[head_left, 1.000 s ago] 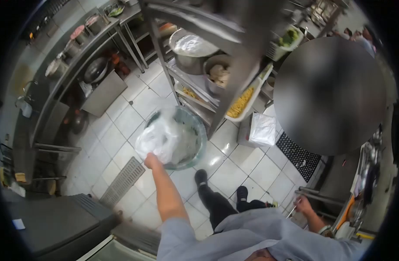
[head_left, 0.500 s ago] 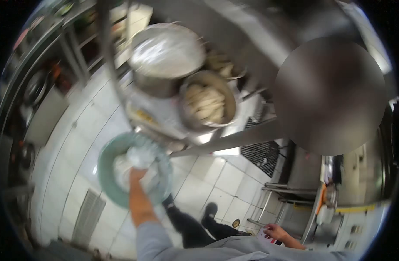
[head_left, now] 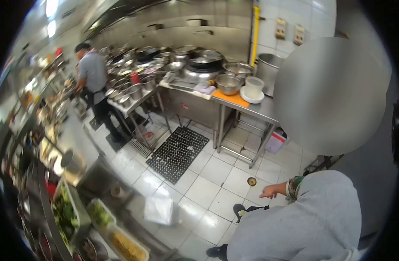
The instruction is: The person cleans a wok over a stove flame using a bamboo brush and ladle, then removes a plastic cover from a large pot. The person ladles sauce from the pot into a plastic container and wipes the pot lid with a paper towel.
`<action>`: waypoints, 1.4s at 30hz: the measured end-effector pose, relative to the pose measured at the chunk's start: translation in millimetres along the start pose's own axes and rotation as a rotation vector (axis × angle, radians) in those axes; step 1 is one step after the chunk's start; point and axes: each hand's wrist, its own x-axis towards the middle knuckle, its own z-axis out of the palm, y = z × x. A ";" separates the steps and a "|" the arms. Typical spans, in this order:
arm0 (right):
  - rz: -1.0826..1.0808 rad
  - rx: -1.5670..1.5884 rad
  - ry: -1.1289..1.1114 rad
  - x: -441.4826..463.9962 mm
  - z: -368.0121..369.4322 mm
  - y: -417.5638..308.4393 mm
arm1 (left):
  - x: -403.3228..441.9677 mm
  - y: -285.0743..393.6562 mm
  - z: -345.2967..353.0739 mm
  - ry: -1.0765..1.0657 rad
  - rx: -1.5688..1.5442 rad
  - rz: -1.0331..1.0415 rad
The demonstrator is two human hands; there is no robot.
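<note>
Round floor fitting lies on the tiles, right of the black mat

Measured from the black perforated mat, the round floor fitting sits to the right and slightly nearer the wearer. It is small and circular, with a dark centre and a dull gold rim, set against pale square tiles. Just beside it, farther from the mat, is the right hand, a patterned band at its wrist. The fingers are loosely extended toward the mat side, parted a little and apart from the fitting; whether the palm hides anything cannot be told. The left hand is out of view, so its fingers cannot be judged.

Right of the mat, beneath a steel table, stands a white and purple box with a red panel; any print on it is too small to read. On that table, beyond the mat, are an orange board, a steel bowl and a white bowl. Nearer the wearer than the mat is a white plastic-covered box, and to the mat's left are trays of greens and yellow strips. A co-worker in a dark cap stands beyond the mat, to its left.
</note>
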 end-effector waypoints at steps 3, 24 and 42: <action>0.197 0.217 -0.093 21.4 31.3 66.5 | -4.5 35.8 40.8 -0.292 0.073 0.025; -0.389 -0.032 0.210 116.3 105.3 225.4 | -9.1 637.0 186.1 -0.632 0.035 0.687; 0.214 1.135 0.818 -2.9 -189.7 290.4 | 26.0 1046.7 451.8 -0.386 0.178 1.400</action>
